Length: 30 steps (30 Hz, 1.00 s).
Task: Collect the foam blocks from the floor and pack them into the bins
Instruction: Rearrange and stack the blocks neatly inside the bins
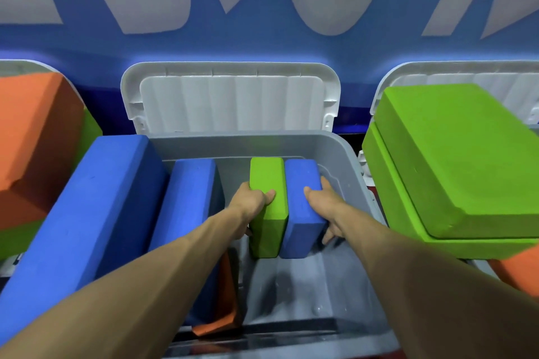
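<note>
A: Grey bin [344, 160] at centre, its lid [230, 99] open and upright at 12 o'clock.
B: Neighbours?
A: Large blue foam block [87, 213] at 9 o'clock, leaning on the rim. Stacked green foam blocks [455, 160] at 3 o'clock.
B: The pair?
A: Small green block [268, 183] and small blue block [303, 183] stand on edge, touching, inside the bin toward 1 o'clock.
B: Hands?
A: Left hand [250, 201] grips the green one, thumb on top. Right hand [326, 207] grips the blue one, fingers down its outer side.
</note>
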### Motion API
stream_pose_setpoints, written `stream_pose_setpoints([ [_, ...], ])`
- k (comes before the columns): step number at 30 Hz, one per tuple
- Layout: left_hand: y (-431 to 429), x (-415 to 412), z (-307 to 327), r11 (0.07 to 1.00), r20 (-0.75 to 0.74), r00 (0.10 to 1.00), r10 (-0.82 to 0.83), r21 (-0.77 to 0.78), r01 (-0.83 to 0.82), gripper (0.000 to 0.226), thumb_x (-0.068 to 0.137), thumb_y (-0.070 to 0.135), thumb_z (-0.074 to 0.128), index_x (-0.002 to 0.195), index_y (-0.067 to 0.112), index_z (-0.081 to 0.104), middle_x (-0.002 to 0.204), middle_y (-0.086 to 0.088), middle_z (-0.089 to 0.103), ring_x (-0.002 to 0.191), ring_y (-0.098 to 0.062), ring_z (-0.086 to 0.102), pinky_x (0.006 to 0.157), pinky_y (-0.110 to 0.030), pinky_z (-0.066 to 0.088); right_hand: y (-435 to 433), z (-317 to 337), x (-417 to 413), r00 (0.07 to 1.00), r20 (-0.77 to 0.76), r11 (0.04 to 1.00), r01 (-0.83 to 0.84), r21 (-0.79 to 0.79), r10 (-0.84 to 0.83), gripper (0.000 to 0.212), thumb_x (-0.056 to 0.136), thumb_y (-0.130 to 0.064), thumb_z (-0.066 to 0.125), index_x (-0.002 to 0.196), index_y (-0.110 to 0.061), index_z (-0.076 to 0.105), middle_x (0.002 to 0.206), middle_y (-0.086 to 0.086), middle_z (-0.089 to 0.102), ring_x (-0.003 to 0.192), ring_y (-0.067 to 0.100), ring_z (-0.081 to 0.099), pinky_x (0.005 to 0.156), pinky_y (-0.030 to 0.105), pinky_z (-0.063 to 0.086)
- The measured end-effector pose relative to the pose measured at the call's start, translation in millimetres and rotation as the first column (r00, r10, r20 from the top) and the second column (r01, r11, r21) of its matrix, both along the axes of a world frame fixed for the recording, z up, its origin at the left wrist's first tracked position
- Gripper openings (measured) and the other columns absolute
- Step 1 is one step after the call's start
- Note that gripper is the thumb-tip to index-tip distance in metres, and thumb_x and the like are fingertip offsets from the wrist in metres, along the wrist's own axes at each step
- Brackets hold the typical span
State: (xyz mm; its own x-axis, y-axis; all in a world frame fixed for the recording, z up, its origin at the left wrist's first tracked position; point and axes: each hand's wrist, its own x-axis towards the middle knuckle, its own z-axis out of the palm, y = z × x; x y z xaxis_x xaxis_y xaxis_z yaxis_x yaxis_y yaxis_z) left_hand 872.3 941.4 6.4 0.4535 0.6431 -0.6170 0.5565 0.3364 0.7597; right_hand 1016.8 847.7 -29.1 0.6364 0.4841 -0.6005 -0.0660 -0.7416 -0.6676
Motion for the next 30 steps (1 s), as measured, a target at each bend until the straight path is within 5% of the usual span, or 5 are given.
stream_pose_setpoints([
  [3, 0, 3, 0, 0.999, 0.034, 0.999, 0.009, -0.032, -0.008, 0.041, 0.095, 0.030, 0.058, 0.132, 0.022, 0.044, 0.120, -0.003, 0.059, 0.103, -0.030, 0.055, 0.094, -0.063, 0.043, -5, 40, -20, 0.993, 0.008, 0.992, 0.121, 0.037, -0.122, 0.048, 0.094, -0.039, 0.044, 0.142, -0.036, 0.034, 0.139, 0.002, 0.046, 0.115, 0.039, 0.053, 0.057, 0.059, 0.056],
  [16, -6, 19, -6, 0.993, -0.010, 0.997, -0.074, 0.089, 0.074, 0.042, 0.095, 0.038, 0.055, 0.133, 0.023, 0.044, 0.135, -0.005, 0.052, 0.117, -0.031, 0.053, 0.092, -0.046, 0.049, -10, 42, -12, 0.957, 0.286, 0.987, -0.011, -0.161, 0.057, 0.069, 0.095, -0.036, 0.045, 0.153, -0.019, 0.011, 0.146, 0.008, 0.039, 0.118, 0.034, 0.049, 0.081, 0.045, 0.056],
  [23, -1, 15, 6, 0.896, -0.308, 0.918, -0.250, 0.286, 0.340, 0.058, 0.088, 0.039, 0.065, 0.128, 0.000, 0.048, 0.131, -0.017, 0.053, 0.115, -0.033, 0.056, 0.090, -0.038, 0.048, -16, 53, -26, 0.586, 0.670, 0.877, -0.167, -0.450, 0.455, 0.051, 0.096, -0.042, 0.048, 0.131, -0.005, 0.049, 0.135, 0.013, 0.041, 0.127, 0.028, 0.038, 0.100, 0.038, 0.037],
  [26, -1, 4, 23, 0.815, -0.369, 0.869, -0.330, 0.352, 0.460, 0.030, 0.091, 0.018, 0.057, 0.116, 0.001, 0.055, 0.121, -0.016, 0.059, 0.104, -0.030, 0.059, 0.085, -0.035, 0.049, -13, 60, -34, 0.541, 0.718, 0.893, -0.171, -0.417, 0.439, 0.047, 0.095, -0.036, 0.050, 0.131, -0.006, 0.047, 0.134, 0.013, 0.041, 0.126, 0.029, 0.035, 0.101, 0.038, 0.034],
  [30, 1, -13, 69, 0.732, -0.271, 0.890, -0.368, 0.505, 0.457, 0.045, 0.089, 0.003, 0.048, 0.134, 0.001, 0.049, 0.136, -0.015, 0.054, 0.122, -0.031, 0.053, 0.097, -0.033, 0.044, 2, 78, -47, 0.526, 0.740, 0.907, -0.269, -0.323, 0.420, 0.036, 0.093, -0.023, 0.049, 0.125, -0.008, 0.052, 0.132, 0.013, 0.042, 0.123, 0.031, 0.035, 0.099, 0.039, 0.035],
])
